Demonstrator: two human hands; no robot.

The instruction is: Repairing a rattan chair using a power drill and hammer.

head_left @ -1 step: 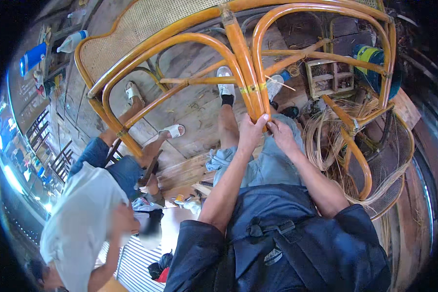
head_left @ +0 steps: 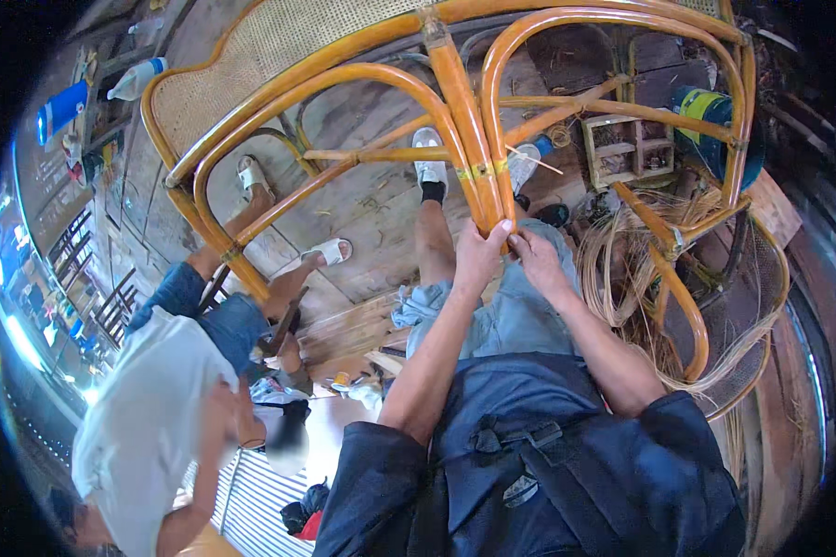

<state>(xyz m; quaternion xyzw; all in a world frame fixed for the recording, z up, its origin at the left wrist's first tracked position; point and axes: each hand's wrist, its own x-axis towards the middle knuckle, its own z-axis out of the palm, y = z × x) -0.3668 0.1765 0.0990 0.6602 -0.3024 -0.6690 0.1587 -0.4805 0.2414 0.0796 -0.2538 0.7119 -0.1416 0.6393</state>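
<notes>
A large rattan settee frame [head_left: 311, 85] with a woven cane seat is tipped in front of me, its legs pointing toward my body. My left hand [head_left: 479, 260] is wrapped round the end of its middle leg [head_left: 489, 200]. Against the right side of the same leg end, my right hand [head_left: 541, 264] has thumb and fingers closed; whether they also pinch a thin strip is hidden. Higher up, a cane binding [head_left: 481, 171] wraps the leg where the curved braces meet it. A thin pale strip [head_left: 537, 161] sticks out to the right there.
At left a person in a white shirt [head_left: 153, 395] sits close by. Loose cane strands [head_left: 613, 269] and another rattan piece [head_left: 685, 316] lie at right. Beyond them stand a wooden divided box [head_left: 630, 148] and a dark green container [head_left: 715, 111]. Wooden boards [head_left: 362, 218] form the floor.
The person at left has shifted slightly, the arm and head moving a little. My hands keep nearly the same place on the leg.
</notes>
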